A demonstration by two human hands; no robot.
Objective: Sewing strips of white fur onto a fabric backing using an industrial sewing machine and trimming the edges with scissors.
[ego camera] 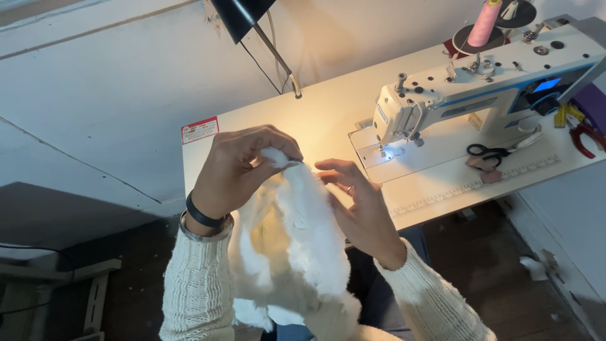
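Observation:
A piece of fluffy white fur fabric (297, 233) hangs between my hands over my lap. My left hand (237, 167) pinches its top edge, with the fingers curled over the fluff. My right hand (356, 205) rests against the fabric's right side, fingers spread and a ring on one finger. A thin thread seems to run between the two hands at the fabric's top. Both sleeves are cream knit, and the left wrist wears a black band and a metal bangle.
A white sewing machine (467, 95) with its needle light on stands on the pale table (315, 120). Black scissors (489, 150), red pliers (584, 136), a pink thread cone (485, 24) and a black lamp (243, 16) are around it. Dark floor lies below.

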